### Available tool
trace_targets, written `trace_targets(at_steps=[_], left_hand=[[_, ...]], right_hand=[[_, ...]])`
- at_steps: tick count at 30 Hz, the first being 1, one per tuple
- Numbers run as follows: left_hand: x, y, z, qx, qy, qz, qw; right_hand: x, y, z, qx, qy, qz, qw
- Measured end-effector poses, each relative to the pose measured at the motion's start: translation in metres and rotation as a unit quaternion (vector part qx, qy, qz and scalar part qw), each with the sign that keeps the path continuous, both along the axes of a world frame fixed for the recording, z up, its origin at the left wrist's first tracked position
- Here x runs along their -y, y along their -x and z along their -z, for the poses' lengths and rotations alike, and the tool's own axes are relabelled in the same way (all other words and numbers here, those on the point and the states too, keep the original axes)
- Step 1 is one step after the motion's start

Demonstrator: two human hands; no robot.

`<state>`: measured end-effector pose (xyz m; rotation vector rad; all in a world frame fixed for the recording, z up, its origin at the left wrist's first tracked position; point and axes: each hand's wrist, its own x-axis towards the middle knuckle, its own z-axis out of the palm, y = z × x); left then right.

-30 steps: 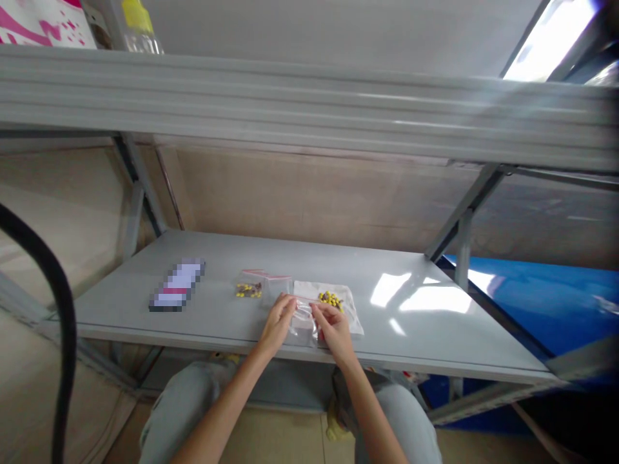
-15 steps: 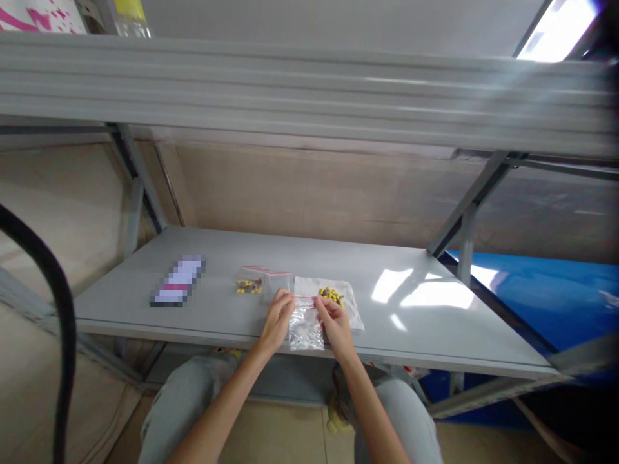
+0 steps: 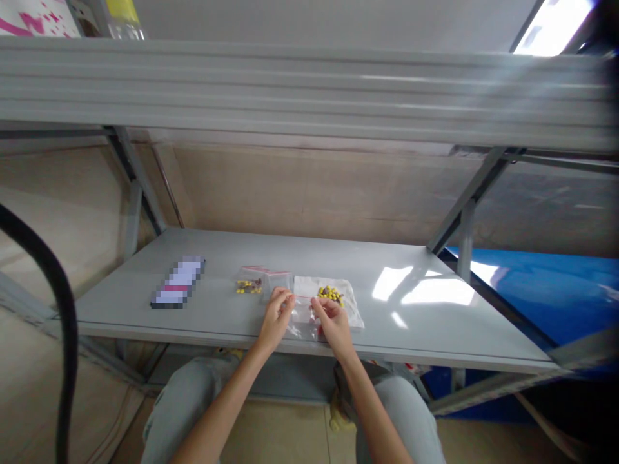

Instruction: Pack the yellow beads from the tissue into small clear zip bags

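Far left, a thick black cable (image 3: 58,303) curves down past the edge of the grey shelf (image 3: 435,322). On the shelf itself, over on the left side, lies a flat blurred-out packet (image 3: 178,290), well apart from everything else. Moving along, there's a small clear bag with a red strip (image 3: 256,281), a few yellow and dark beads inside, lying flat just beyond the hands. Now the left hand (image 3: 275,316): fingers curled in, pinching the left top corner of an empty clear bag (image 3: 303,320) near the front edge of the shelf. The bag sits between both hands, over the shelf near its front edge; whether it touches the surface is hard to tell. The right hand (image 3: 333,322) pinches the opposite corner, fingers closed on the plastic. Just behind that hand, a white sheet (image 3: 351,309) lies on the shelf with a little heap of yellow beads (image 3: 331,294) on it. To the right, bright light patches on bare shelf, then a blue surface (image 3: 546,290) beyond the frame.
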<state>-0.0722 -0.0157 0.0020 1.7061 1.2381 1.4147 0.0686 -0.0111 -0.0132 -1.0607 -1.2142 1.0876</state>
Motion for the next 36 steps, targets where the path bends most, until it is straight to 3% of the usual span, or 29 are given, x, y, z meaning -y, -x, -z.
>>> trace_targets(at_steps=[5, 17, 26, 32, 36], left_hand=[[0.0005, -0.0002, -0.0023, -0.019, -0.004, 0.015, 1.0], [0.0006, 0.0016, 0.0016, -0.036, -0.021, -0.019, 0.999], [0.0031, 0.0014, -0.0026, -0.036, -0.009, 0.022, 0.999], [0.001, 0.0035, -0.0001, -0.003, 0.003, 0.005, 1.0], [0.0016, 0.0018, -0.0006, -0.004, -0.005, -0.002, 1.0]], right_hand=[[0.0003, 0.0024, -0.0021, -0.006, 0.01, -0.019, 1.0], [0.0011, 0.0025, 0.0003, 0.019, 0.021, -0.026, 0.999], [-0.0026, 0.001, 0.006, 0.049, -0.026, -0.016, 0.998], [-0.002, -0.0013, 0.0039, 0.036, 0.019, -0.068, 0.997], [-0.0018, -0.0018, 0.0028, 0.019, 0.007, -0.035, 0.999]])
